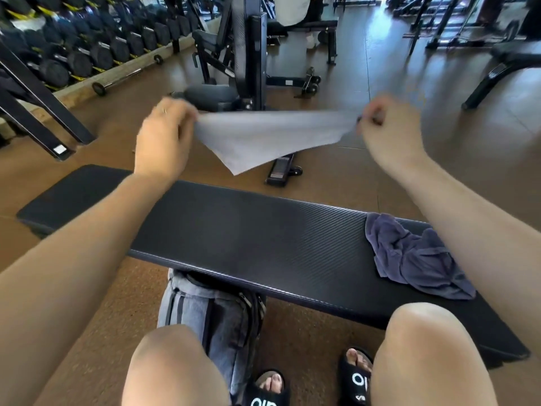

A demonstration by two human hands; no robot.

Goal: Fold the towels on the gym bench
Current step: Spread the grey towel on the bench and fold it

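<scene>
A light grey towel (263, 136) hangs stretched in the air above the far side of the black gym bench (240, 232). My left hand (164, 136) pinches its left top corner and my right hand (383, 133) pinches its right top corner. The towel's lower edge droops to a point over the floor beyond the bench. A second, darker blue-grey towel (415, 256) lies crumpled on the right part of the bench, partly behind my right forearm.
A grey backpack (210, 317) stands on the floor under the bench between my knees. Another bench machine (248, 54) stands beyond, a dumbbell rack (73, 45) runs along the left wall, and a barbell (117, 80) lies on the floor.
</scene>
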